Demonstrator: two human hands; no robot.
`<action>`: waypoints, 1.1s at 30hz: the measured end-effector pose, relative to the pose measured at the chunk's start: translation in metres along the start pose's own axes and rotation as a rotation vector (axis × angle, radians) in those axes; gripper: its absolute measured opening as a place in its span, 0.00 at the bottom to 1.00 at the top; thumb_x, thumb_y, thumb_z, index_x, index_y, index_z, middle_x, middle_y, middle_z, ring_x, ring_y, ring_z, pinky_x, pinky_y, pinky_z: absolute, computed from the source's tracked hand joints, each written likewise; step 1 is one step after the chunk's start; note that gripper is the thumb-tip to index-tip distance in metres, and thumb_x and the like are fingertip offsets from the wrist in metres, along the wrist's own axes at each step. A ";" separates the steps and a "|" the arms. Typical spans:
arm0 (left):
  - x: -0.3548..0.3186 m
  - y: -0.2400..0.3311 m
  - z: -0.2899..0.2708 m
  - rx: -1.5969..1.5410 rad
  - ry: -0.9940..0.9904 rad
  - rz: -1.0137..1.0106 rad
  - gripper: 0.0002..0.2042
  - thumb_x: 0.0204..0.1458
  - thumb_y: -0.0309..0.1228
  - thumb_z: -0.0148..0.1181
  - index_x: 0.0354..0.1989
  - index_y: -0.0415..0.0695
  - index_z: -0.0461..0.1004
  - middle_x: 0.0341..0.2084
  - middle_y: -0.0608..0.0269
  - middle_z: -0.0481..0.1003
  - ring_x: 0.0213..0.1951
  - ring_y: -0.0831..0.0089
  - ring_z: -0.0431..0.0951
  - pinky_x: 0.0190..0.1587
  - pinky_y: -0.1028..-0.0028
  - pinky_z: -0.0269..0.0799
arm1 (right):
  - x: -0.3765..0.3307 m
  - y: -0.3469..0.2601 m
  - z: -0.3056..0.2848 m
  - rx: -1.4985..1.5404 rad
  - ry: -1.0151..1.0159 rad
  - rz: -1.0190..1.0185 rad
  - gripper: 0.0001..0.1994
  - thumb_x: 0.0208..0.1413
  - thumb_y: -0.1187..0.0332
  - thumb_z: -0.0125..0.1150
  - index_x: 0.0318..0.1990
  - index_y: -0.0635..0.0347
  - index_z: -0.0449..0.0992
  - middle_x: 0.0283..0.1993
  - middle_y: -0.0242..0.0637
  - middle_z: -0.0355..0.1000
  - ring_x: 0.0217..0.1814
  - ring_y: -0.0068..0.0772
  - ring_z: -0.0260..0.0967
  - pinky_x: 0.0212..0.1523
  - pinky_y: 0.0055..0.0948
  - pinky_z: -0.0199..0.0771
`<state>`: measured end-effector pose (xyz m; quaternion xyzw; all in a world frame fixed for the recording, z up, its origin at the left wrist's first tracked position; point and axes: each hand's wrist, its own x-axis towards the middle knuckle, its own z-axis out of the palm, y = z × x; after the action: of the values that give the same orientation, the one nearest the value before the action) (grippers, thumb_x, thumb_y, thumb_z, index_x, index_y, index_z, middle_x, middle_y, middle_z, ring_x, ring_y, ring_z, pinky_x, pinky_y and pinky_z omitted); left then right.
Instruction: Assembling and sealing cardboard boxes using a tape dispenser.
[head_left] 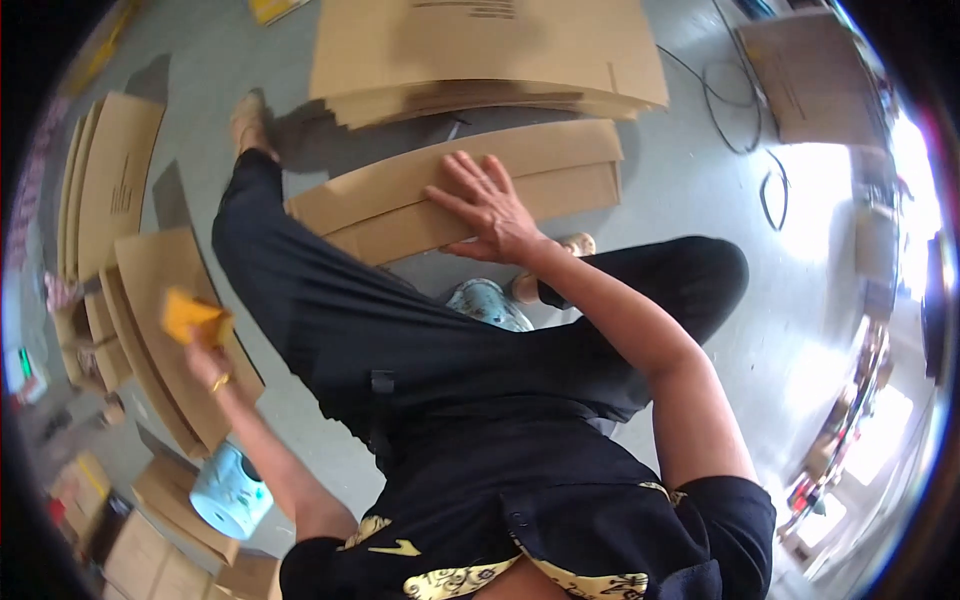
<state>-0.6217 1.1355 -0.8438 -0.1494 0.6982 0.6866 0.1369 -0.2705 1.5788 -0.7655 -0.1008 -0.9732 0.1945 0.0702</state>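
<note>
My right hand lies palm down on a long, narrow cardboard box, its fingers spread over the seam where the upper flaps meet. The box lies crosswise on the floor between my legs. Out to the left, my left hand is closed around an orange-yellow object. Motion blurs that object, so its exact kind cannot be made out. Behind it leans a tall flat cardboard piece. The underside of my left fingers is hidden.
A stack of flat cardboard lies just beyond the box. More cardboard stands at the far left. A light-blue patterned container sits by my left elbow, and another blue patterned thing shows between my legs. A black cable curls across the floor at right.
</note>
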 end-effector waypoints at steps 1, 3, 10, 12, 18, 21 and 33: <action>-0.041 0.056 0.031 -0.023 -0.186 0.225 0.22 0.54 0.41 0.52 0.52 0.39 0.64 0.45 0.61 0.71 0.46 0.67 0.72 0.48 0.68 0.68 | 0.000 0.001 -0.001 0.017 0.005 0.003 0.40 0.36 0.50 0.67 0.61 0.43 0.59 0.68 0.49 0.43 0.71 0.47 0.36 0.66 0.53 0.33; -0.128 0.144 0.110 -0.209 -0.197 0.411 0.23 0.57 0.45 0.47 0.52 0.38 0.65 0.41 0.61 0.72 0.41 0.70 0.73 0.47 0.69 0.68 | -0.001 -0.002 0.001 0.011 0.061 -0.028 0.41 0.36 0.47 0.66 0.61 0.45 0.59 0.67 0.49 0.44 0.71 0.46 0.37 0.66 0.53 0.34; -0.178 0.168 0.215 -0.189 -0.919 0.127 0.19 0.59 0.46 0.43 0.39 0.41 0.70 0.15 0.67 0.65 0.19 0.76 0.65 0.33 0.70 0.67 | -0.009 0.010 -0.019 -0.293 0.610 0.520 0.46 0.38 0.39 0.61 0.61 0.59 0.55 0.65 0.54 0.47 0.69 0.50 0.40 0.63 0.55 0.37; -0.187 0.156 0.241 -0.063 -0.874 0.088 0.19 0.59 0.45 0.42 0.34 0.41 0.70 0.13 0.66 0.66 0.16 0.76 0.65 0.31 0.73 0.67 | -0.022 0.036 -0.021 -0.369 0.708 0.808 0.45 0.40 0.41 0.61 0.61 0.61 0.54 0.64 0.54 0.48 0.68 0.50 0.43 0.62 0.54 0.40; -0.179 0.134 0.275 -0.042 -0.950 0.047 0.21 0.56 0.43 0.51 0.41 0.33 0.70 0.33 0.58 0.75 0.30 0.75 0.76 0.30 0.75 0.74 | -0.043 0.051 -0.010 -0.303 0.779 0.814 0.37 0.47 0.47 0.57 0.57 0.68 0.58 0.57 0.50 0.61 0.59 0.47 0.58 0.58 0.43 0.54; -0.177 0.123 0.291 0.043 -0.933 -0.027 0.22 0.55 0.46 0.52 0.41 0.33 0.71 0.32 0.60 0.74 0.30 0.76 0.75 0.32 0.77 0.73 | -0.045 0.033 -0.016 -0.201 0.771 0.852 0.32 0.49 0.50 0.57 0.56 0.65 0.62 0.54 0.47 0.64 0.56 0.46 0.62 0.54 0.38 0.60; -0.237 0.037 0.413 0.497 -1.486 0.209 0.24 0.49 0.50 0.58 0.30 0.34 0.77 0.23 0.72 0.72 0.27 0.85 0.66 0.31 0.83 0.63 | -0.066 0.057 -0.020 0.180 0.871 1.016 0.16 0.55 0.64 0.50 0.51 0.54 0.69 0.49 0.39 0.68 0.46 0.43 0.68 0.45 0.35 0.69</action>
<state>-0.4244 1.5533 -0.7237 0.4498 0.5672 0.4396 0.5318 -0.1932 1.6229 -0.7763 -0.6090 -0.6678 0.2251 0.3640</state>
